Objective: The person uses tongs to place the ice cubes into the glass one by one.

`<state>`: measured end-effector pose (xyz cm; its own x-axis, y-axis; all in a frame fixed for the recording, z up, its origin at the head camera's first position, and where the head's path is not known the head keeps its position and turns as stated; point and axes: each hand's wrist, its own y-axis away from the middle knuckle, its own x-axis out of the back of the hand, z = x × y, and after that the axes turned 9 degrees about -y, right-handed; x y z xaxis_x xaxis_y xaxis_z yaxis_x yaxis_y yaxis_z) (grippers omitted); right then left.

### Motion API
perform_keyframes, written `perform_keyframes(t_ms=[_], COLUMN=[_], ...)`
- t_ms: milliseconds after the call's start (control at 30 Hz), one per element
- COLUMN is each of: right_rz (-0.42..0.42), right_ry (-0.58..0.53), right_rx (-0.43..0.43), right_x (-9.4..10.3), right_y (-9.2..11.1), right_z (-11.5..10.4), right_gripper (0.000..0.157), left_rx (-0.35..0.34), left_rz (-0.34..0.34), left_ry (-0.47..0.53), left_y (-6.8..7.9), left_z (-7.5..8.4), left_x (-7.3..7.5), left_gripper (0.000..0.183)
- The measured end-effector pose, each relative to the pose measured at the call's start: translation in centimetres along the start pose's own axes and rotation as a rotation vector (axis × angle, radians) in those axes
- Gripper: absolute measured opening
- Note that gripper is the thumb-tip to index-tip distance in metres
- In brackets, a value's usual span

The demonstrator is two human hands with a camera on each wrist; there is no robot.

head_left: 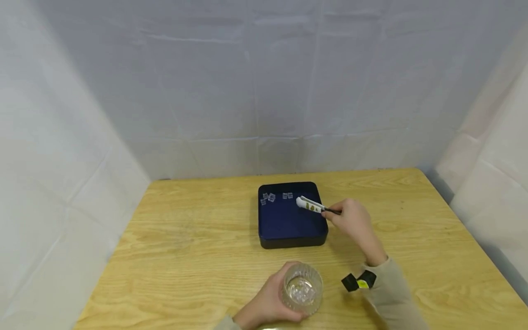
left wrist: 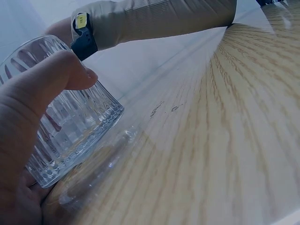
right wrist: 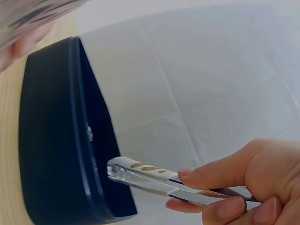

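"Right wrist view: where are the tongs (right wrist: 159,170) sitting?"
"My right hand (head_left: 352,216) is pinching them between thumb and fingers, their tips pointing over the blue tray (head_left: 288,225)."
"And the glass (head_left: 316,285)?"
"My left hand (head_left: 270,294) is gripping its side."

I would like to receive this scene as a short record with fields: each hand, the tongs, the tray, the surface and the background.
left hand: grips a ribbed clear glass tumbler
tumbler contents: clear pieces
right hand: holds tongs
tongs: white patterned ends over the tray; something clear appears between the tips
tray: dark blue, beyond the tumbler
tray contents: small clear cubes toward the far side
surface: wooden table
background: pale sheeting
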<state>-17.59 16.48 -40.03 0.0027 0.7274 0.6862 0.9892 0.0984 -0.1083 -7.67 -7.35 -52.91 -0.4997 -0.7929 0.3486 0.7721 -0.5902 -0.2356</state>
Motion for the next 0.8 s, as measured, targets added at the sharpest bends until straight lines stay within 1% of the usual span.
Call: perform_keyframes(t_ms=[133, 467, 800], right_rz=[-0.023, -0.040, -0.069], right_ry=[-0.032, -0.112, -0.115], right_rx=[0.008, 0.089, 0.155], right_x=[1.1, 4.4, 6.6], right_y=[0.6, 2.6, 5.0], right_z=[-0.4, -2.0, -3.3], right_gripper=[0.018, 0.021, 0.019], left_rx=[0.012, 0.011, -0.007], left_rz=[-0.003, -0.006, -0.004], left_ry=[0.002, -0.001, -0.009], left_y=[0.0, 0.0, 0.0], left_z=[0.0, 0.1, 0.1], left_x=[-0.1, 0.0, 0.0], left_gripper=[0.092, 0.092, 0.090])
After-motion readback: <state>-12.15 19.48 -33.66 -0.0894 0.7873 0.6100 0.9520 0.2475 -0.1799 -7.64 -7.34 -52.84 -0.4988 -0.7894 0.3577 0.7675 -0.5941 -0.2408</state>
